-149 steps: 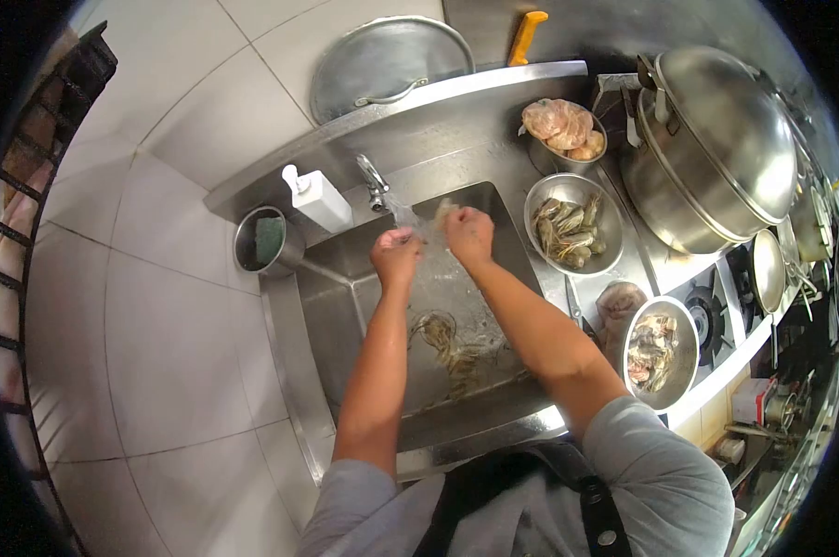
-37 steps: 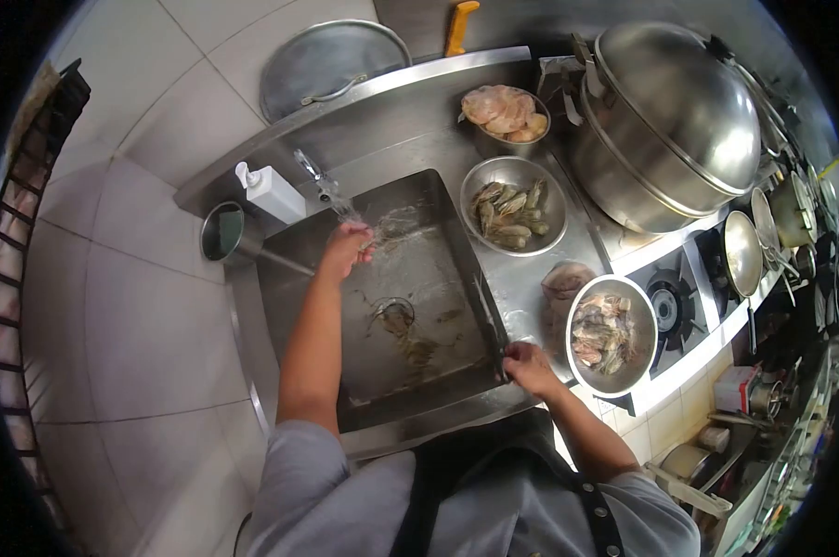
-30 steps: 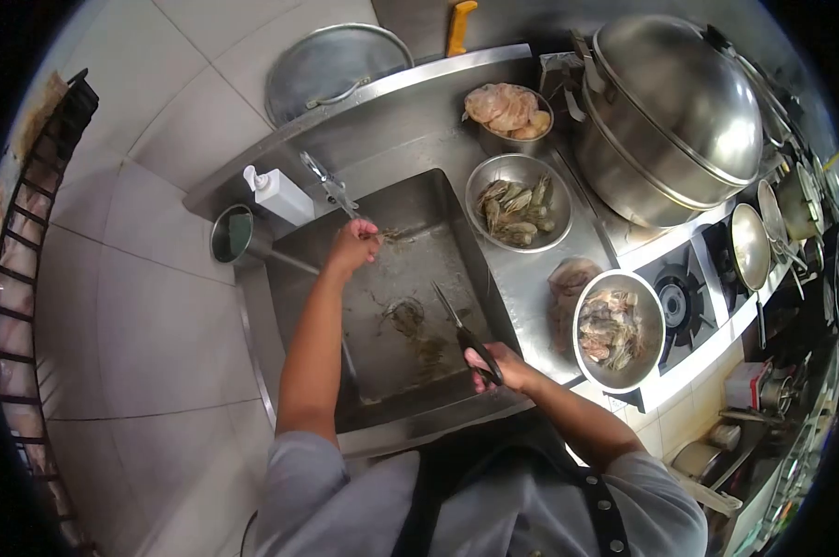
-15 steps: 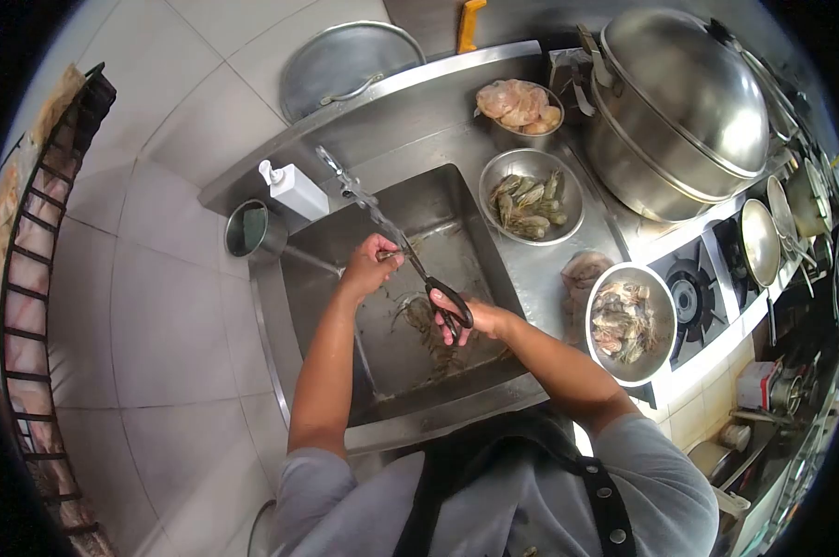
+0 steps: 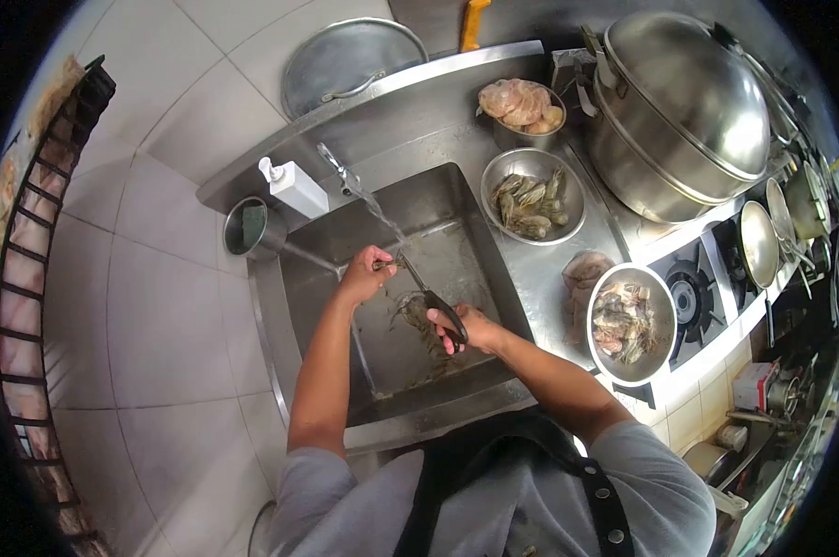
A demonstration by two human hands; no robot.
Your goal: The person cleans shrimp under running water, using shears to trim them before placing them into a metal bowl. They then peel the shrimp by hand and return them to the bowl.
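Over the steel sink [image 5: 345, 306], my left hand [image 5: 366, 277] pinches a small shrimp [image 5: 389, 265]. Black-handled scissors [image 5: 438, 304] are in my right hand [image 5: 466, 328], with the blades reaching up to the shrimp between my hands. Water runs from the faucet [image 5: 341, 173] just beyond my left hand. Below the blades, shrimp debris [image 5: 415, 316] lies on the sink floor. Right of the sink stand a steel bowl of whole shrimp [image 5: 531, 197] and a white-rimmed bowl of paler shrimp pieces [image 5: 629, 316].
A soap bottle [image 5: 298, 189] and a small steel pot [image 5: 252, 228] stand at the sink's left corner. A bowl of pinkish food [image 5: 521, 104] is at the back. To the right are a large lidded steamer [image 5: 684, 111] and a gas burner [image 5: 686, 295].
The scissor handles have closed together in my right hand, and the blades now meet the shrimp. My left hand has shifted slightly, out of the water stream.
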